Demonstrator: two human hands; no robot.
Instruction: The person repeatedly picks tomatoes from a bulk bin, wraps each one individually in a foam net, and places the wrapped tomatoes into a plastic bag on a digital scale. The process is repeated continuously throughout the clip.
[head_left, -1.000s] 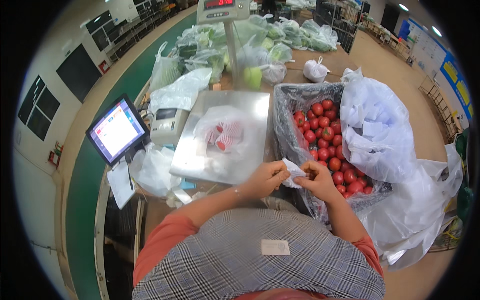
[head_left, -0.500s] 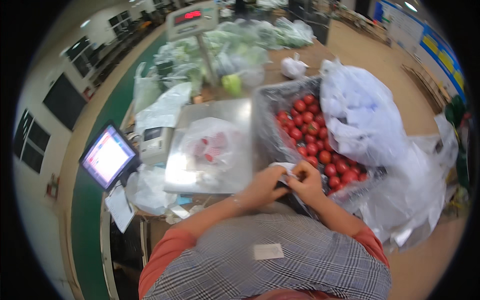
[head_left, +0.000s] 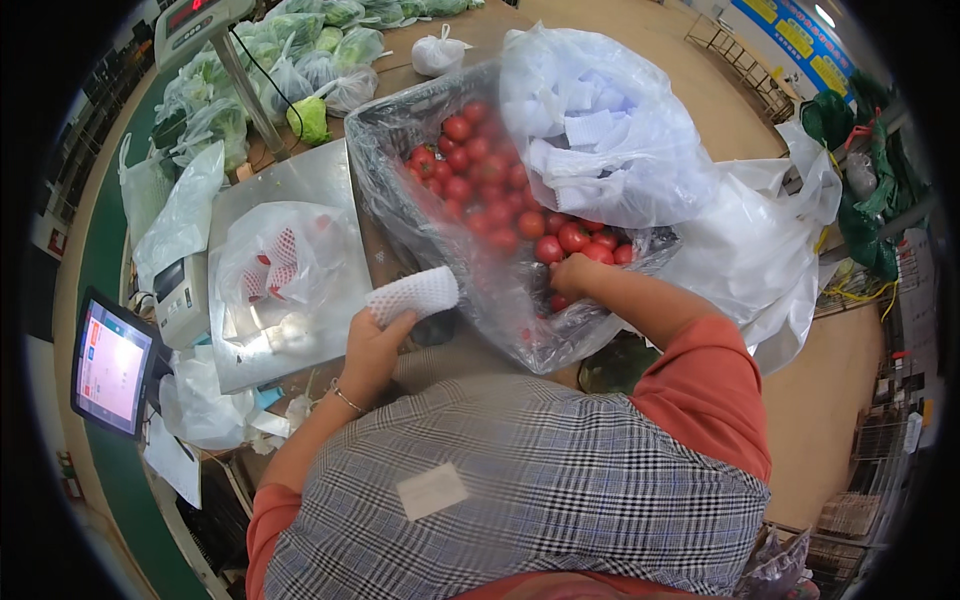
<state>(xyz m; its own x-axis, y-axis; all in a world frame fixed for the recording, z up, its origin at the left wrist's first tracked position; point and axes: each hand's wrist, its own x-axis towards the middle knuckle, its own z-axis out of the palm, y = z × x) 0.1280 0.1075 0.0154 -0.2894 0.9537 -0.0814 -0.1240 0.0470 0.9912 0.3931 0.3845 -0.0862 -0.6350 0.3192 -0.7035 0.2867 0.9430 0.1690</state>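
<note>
My left hand grips a white foam net sleeve, which sticks out above the fingers in front of the crate. My right hand reaches into a crate lined with clear plastic, its fingers curled down over a red tomato near the crate's near right side. The fingertips are partly hidden. Many more tomatoes fill the crate. Across its far right part lies a clear bag full of white foam sleeves.
Left of the crate, a steel scale carries a clear bag with red fruit in netted sleeves. A screen and a small printer stand farther left. Bagged greens lie at the back; white plastic sheeting hangs at right.
My hands were together at a small white thing; now they are apart. The left holds the sleeve up and the right has gone into the tomatoes. The view has turned toward the right.
</note>
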